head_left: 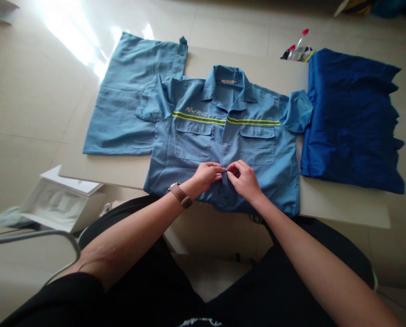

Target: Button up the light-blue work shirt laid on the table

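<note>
A light blue short-sleeved work shirt [223, 136] with yellow reflective stripes and two chest pockets lies face up on a low white table [342, 204], its collar away from me. My left hand [208, 175], with a brown watch on the wrist, pinches the left edge of the shirt's front placket just below the pockets. My right hand [243, 179] pinches the opposite edge of the placket right beside it, so the fingertips of both hands nearly touch. Both hands are closed on the fabric.
Another light blue garment [134, 95] lies flat at the table's back left. A dark blue cloth [353, 122] covers the right side. Small bottles and pens [298, 50] sit at the far edge. A white box [62, 204] stands on the floor at left.
</note>
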The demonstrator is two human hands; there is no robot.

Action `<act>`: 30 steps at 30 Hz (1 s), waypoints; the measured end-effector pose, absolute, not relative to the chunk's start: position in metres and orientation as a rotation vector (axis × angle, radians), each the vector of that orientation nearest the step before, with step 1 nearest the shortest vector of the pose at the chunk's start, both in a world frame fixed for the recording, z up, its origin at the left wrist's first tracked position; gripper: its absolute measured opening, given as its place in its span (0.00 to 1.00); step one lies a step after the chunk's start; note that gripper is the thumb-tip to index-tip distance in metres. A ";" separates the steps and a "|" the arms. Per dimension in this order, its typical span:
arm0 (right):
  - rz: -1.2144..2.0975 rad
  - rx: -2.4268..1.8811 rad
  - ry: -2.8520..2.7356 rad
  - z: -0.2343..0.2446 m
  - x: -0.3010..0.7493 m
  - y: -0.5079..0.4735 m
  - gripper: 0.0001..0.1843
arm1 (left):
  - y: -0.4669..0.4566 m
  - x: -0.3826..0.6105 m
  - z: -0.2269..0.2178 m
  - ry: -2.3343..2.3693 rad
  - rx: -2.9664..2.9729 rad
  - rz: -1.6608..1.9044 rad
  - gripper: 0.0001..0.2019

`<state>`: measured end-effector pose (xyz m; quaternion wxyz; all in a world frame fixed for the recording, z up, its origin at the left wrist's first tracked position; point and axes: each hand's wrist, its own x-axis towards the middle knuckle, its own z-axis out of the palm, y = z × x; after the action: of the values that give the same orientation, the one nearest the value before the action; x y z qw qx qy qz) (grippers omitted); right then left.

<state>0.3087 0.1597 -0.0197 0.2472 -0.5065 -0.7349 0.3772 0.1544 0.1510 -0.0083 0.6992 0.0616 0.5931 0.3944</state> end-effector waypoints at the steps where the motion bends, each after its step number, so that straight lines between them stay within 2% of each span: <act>1: 1.028 -1.380 -2.003 -0.020 0.309 0.160 0.04 | 0.151 0.154 -0.009 1.315 0.130 0.884 0.13; 14: 1.026 -1.350 -1.987 -0.026 0.308 0.158 0.02 | 0.148 0.156 -0.008 1.334 0.108 0.973 0.17; 24: 1.031 -1.351 -1.972 -0.024 0.308 0.159 0.02 | 0.149 0.155 -0.009 1.293 0.128 0.972 0.15; 30: 1.039 -1.352 -1.986 -0.023 0.309 0.159 0.03 | 0.147 0.155 -0.007 1.277 0.176 0.984 0.18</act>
<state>0.3086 0.1588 -0.0227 0.2591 -0.4989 -0.7327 0.3836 0.1546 0.1470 -0.0072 0.6890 0.0786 0.5708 0.4396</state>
